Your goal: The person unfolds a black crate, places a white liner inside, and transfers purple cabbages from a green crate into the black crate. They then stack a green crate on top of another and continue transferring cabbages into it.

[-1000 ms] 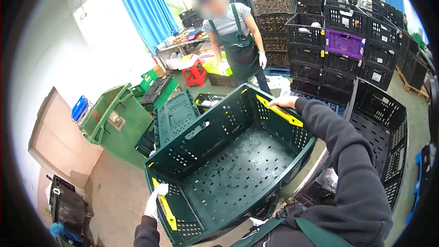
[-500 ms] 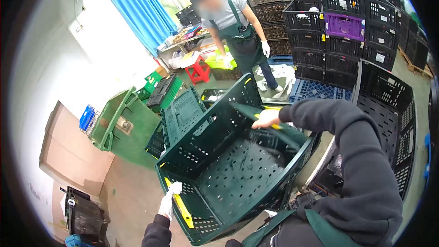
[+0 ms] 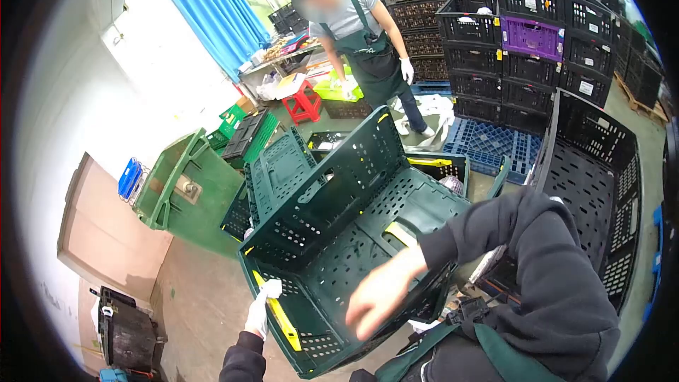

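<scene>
A dark green folding crate (image 3: pixel 332 230) with perforated walls fills the middle of the view, tilted. My left hand (image 3: pixel 259 315), in a white glove, is closed on its left end rim beside a yellow handle (image 3: pixel 277 315). The crate's far end panel (image 3: pixel 414 205) lies folded down onto the floor, its yellow handle (image 3: pixel 401 234) facing up. Over the crate's near side hangs my right hand (image 3: pixel 385 293), with no glove visible, slightly blurred, fingers stretched out and holding nothing. The crate's long back wall stands up.
Behind the crate are another green crate (image 3: pixel 283 173) and a green bin (image 3: pixel 187 187). A large black crate (image 3: pixel 583 177) stands to the right. A person (image 3: pixel 368 46) in an apron and white gloves stands beyond, near a red stool (image 3: pixel 302 102) and stacked crates (image 3: pixel 477 64).
The crate's far end panel has gone from partly raised to lying flat inside. My right hand has left it and moved toward the near side. My left hand stays on the rim.
</scene>
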`<control>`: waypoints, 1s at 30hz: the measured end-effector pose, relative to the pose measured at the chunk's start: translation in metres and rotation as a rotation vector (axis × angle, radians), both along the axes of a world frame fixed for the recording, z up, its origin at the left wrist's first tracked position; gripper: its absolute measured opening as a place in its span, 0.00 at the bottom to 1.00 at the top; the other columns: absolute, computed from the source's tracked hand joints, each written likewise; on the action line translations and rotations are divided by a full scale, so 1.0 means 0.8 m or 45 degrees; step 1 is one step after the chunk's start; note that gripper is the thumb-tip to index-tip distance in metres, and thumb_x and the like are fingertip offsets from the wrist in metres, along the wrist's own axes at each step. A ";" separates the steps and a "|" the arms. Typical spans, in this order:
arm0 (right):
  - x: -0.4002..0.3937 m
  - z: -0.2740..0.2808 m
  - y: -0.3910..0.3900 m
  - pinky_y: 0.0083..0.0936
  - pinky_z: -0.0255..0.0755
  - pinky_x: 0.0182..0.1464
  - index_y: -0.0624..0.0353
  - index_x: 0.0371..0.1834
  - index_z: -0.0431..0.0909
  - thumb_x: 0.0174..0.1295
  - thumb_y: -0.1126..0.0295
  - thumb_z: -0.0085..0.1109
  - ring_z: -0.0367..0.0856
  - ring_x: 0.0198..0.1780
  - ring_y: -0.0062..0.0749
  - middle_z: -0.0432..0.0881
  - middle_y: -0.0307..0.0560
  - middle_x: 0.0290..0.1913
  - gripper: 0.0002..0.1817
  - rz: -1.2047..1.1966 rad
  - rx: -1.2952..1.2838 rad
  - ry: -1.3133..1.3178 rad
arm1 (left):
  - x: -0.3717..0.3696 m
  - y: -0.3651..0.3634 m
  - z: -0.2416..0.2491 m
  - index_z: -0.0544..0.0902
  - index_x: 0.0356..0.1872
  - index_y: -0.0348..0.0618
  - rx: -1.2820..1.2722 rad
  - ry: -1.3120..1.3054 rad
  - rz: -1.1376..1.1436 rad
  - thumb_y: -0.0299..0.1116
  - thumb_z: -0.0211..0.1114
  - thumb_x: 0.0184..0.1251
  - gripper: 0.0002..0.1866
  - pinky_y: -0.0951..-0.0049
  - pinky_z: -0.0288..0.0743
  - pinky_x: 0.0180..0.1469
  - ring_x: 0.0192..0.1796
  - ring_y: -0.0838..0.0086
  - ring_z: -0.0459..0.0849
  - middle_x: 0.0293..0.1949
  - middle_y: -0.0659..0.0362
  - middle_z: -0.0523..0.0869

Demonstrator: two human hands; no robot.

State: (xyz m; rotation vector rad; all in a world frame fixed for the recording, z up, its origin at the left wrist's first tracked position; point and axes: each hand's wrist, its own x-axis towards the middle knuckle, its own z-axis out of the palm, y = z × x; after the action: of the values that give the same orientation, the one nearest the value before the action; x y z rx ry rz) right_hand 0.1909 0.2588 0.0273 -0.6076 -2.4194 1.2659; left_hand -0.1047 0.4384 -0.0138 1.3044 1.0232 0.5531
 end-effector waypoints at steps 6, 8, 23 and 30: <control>-0.050 -0.038 -0.029 0.40 0.69 0.50 0.63 0.62 0.57 0.56 0.52 0.58 0.73 0.49 0.54 0.70 0.60 0.53 0.37 0.040 0.503 -0.081 | -0.005 -0.003 0.002 0.74 0.52 0.43 -0.058 -0.012 -0.055 0.44 0.53 0.68 0.19 0.76 0.65 0.57 0.50 0.77 0.76 0.46 0.63 0.80; -0.047 -0.036 -0.024 0.39 0.66 0.55 0.63 0.64 0.56 0.56 0.55 0.59 0.70 0.55 0.52 0.67 0.60 0.58 0.37 0.161 0.155 -0.045 | -0.005 -0.018 0.020 0.72 0.56 0.49 -0.131 0.130 -0.044 0.54 0.55 0.64 0.26 0.72 0.63 0.59 0.55 0.75 0.73 0.52 0.63 0.77; -0.045 -0.032 -0.024 0.36 0.60 0.62 0.67 0.66 0.53 0.57 0.57 0.58 0.64 0.61 0.51 0.65 0.62 0.61 0.39 0.200 0.046 0.001 | -0.006 -0.017 0.000 0.76 0.49 0.46 -0.024 0.047 0.009 0.44 0.54 0.66 0.17 0.74 0.64 0.57 0.50 0.77 0.76 0.45 0.64 0.81; -0.042 -0.036 -0.024 0.37 0.60 0.61 0.68 0.66 0.52 0.56 0.61 0.58 0.66 0.60 0.52 0.67 0.64 0.58 0.38 0.201 0.044 0.063 | 0.002 -0.018 0.011 0.74 0.35 0.45 -0.017 0.011 -0.055 0.37 0.52 0.67 0.08 0.78 0.63 0.52 0.41 0.79 0.75 0.35 0.64 0.78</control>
State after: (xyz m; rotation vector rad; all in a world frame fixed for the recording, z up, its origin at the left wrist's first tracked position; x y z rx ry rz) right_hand 0.1575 0.2395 -0.0016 -0.3776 -2.4836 1.2807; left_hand -0.1034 0.4243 -0.0049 1.3149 1.0019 0.5072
